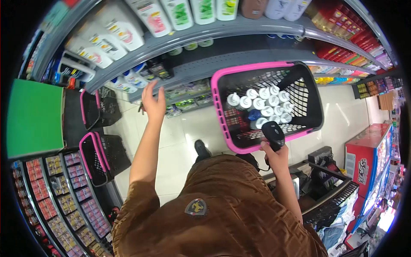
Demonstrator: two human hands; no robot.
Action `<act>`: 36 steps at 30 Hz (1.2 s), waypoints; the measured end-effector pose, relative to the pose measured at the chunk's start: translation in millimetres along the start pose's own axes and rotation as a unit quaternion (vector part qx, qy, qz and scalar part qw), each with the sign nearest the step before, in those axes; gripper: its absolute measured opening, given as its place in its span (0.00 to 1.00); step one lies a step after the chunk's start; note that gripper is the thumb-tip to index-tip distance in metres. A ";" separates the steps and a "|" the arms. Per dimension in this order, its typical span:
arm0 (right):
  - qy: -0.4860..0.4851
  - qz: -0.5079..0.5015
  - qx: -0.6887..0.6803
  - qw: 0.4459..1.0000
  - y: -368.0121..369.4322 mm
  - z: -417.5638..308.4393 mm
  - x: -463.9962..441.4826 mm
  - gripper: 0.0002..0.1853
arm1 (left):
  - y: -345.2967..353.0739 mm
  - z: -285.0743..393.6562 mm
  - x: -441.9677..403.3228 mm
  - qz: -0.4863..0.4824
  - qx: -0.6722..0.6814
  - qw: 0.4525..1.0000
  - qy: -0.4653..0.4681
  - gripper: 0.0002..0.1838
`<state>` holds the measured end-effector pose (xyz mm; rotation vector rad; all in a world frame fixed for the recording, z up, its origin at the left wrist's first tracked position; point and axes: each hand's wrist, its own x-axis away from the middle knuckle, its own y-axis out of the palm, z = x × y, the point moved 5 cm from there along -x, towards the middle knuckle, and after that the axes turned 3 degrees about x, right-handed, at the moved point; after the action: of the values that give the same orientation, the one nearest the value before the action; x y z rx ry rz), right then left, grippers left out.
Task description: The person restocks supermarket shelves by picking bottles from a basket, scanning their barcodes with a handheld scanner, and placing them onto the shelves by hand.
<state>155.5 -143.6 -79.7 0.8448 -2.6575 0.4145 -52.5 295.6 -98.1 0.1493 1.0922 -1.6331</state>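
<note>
My left hand [153,103] reaches towards the lower shelf with its fingers stretched apart and nothing in it. Just beyond the fingertips stand a dark bottle [159,68] and white bottles with blue caps [133,78]. My right hand [275,157] is wrapped round the handle of a black barcode scanner [273,133], its head over the near rim of a black shopping basket with a pink rim [219,100]. Inside the basket several white-capped bottles [258,103] stand close together, and one bottle has a dark blue cap [254,114].
Large white bottles [180,13] line the upper shelf [222,31]. Two more pink-rimmed baskets [112,156] sit on the left by a green panel [34,118]. Racks of small packets [55,192] stand at lower left, a red cabinet [361,160] at right.
</note>
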 end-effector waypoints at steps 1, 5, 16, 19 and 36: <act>-0.010 -0.001 -0.002 1.000 -11.2 1.1 -8.4 0.12 | 5.1 20.2 16.2 -0.006 0.008 1.000 -0.003 0.18; -0.003 0.009 -0.003 1.000 -55.3 1.8 -39.4 0.12 | 41.6 105.5 36.6 -0.066 0.180 0.977 -0.091 0.13; 0.013 -0.078 0.041 0.996 -130.5 -1.8 -88.3 0.12 | 316.3 180.2 174.6 -0.585 -0.023 0.803 -0.112 0.30; 0.011 -0.071 0.003 0.997 -142.1 -12.1 -83.9 0.10 | 356.5 190.5 211.1 -0.630 -0.065 0.759 -0.151 0.33; -0.070 -0.171 0.036 0.982 -148.1 -22.8 -120.0 0.15 | 135.9 326.5 43.2 -0.506 0.011 0.862 0.017 0.17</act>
<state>341.6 -190.7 -79.2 1.3704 -2.5587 0.3769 181.0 39.2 -16.6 -0.4716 1.2633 -2.5729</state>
